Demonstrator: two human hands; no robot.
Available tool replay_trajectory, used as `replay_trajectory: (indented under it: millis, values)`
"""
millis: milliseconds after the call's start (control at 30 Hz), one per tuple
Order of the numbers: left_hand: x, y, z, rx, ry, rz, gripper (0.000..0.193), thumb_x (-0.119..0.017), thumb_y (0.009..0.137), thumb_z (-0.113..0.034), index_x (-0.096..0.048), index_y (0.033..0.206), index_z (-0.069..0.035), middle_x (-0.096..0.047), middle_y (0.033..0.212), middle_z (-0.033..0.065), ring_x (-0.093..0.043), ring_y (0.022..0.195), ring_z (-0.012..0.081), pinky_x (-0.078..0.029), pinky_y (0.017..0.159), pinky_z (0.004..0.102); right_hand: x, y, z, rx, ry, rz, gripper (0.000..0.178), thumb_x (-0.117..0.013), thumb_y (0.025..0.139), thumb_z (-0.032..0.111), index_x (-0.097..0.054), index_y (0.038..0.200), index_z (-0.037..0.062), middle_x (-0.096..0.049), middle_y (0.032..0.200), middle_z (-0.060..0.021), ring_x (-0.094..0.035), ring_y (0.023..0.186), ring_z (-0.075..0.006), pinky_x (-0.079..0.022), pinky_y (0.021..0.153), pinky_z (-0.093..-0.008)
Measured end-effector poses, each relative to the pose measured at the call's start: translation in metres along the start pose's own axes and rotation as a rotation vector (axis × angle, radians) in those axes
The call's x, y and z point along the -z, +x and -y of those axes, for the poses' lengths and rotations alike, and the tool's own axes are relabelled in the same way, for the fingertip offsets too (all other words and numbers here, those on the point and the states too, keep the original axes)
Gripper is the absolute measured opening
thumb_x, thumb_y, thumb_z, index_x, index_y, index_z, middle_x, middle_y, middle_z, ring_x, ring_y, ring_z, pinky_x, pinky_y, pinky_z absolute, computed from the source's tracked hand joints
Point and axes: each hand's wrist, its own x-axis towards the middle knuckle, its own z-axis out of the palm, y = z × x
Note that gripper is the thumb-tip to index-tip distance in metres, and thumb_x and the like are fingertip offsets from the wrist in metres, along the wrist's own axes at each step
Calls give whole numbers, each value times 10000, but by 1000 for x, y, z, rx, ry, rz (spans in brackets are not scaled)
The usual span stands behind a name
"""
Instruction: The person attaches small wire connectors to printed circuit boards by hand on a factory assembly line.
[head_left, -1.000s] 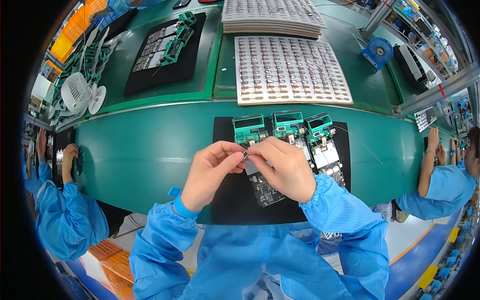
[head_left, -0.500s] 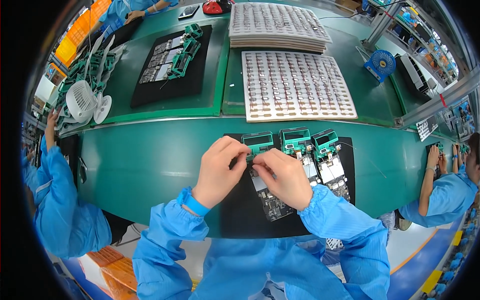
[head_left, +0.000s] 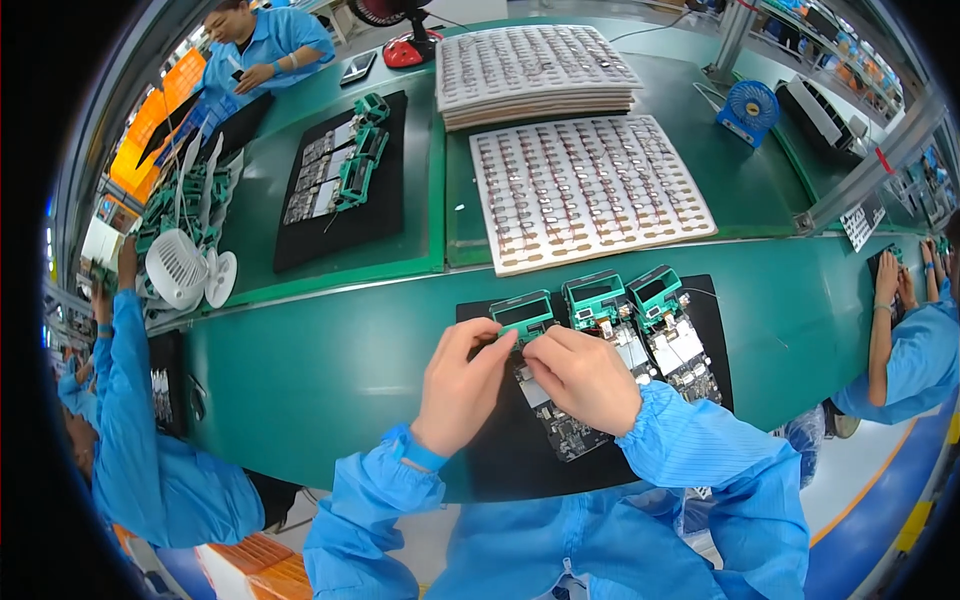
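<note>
Three assemblies seen side by side, each a dark circuit board topped by a green plastic frame with a rectangular opening. Left assembly (head_left: 572, 437): lower board crowded with small components, upper part largely covered by fingers. Middle assembly (head_left: 597, 312): pale metallic plate partly hidden by the right hand. Right assembly (head_left: 677, 345): fully exposed, a silvery plate set below its frame, a thin wire trailed off to the right.

Left bare hand (head_left: 462, 385) is placed at the left assembly, thumb and forefinger drawn close together by the lower edge of its frame. Right bare hand (head_left: 588, 375) is held over the same board, fingers curled, fingertips near those of the left. Whether a small part is gripped by either cannot be told. The other two assemblies are left of neither hand; they lie beyond and to the right.

All three are laid on a flat black mat (head_left: 490, 465), itself spread on a smooth green worktable (head_left: 320, 360). Farther off, left to right: a blue-sleeved co-worker (head_left: 150, 450), a white plastic fan (head_left: 175, 268), a black pad (head_left: 392, 190) bearing similar assemblies, a white tray (head_left: 590, 195) filled with rows of small parts, a blue square-bodied fan (head_left: 750, 108).
</note>
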Motion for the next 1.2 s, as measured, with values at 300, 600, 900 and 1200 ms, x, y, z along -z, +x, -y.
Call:
replay_trajectory:
  millis: [300, 600, 900, 1200]
  values:
    - [11, -9, 0, -138, 353, 94, 497, -627, 716, 107, -677, 1186, -48, -512, 1350, 199, -520, 1223, 379, -444, 986, 473, 63, -27, -9, -55, -168, -310, 196, -704, 766, -44, -696, 940, 47, -616, 882, -113, -640, 768, -290, -529, 644, -359]
    - [6, -5, 6, -145, 197, 65, 454, -651, 728, 93, -661, 1171, -6, -578, 1240, 169, -580, 1122, 365, -489, 941, 445, 70, -37, -39, -71, -468, -384, 108, -720, 766, 66, -640, 838, 74, -569, 815, -41, -612, 763, -235, -521, 607, -345]
    - [10, -1, 4, -171, 150, 80, 433, -635, 752, 115, -666, 1164, -13, -610, 1161, 162, -610, 1028, 358, -520, 874, 427, 58, -29, -36, 86, -803, -229, 161, -671, 632, 78, -539, 723, 68, -491, 773, -60, -557, 729, -237, -489, 593, -346]
    - [11, 0, 14, -80, 7, 21, 351, -654, 789, 94, -687, 1118, -25, -631, 1134, 143, -631, 992, 331, -534, 839, 395, 67, -21, -52, -323, -30, -557, 123, -711, 739, -13, -596, 722, 27, -545, 726, -86, -568, 590, -224, -459, 520, -330]
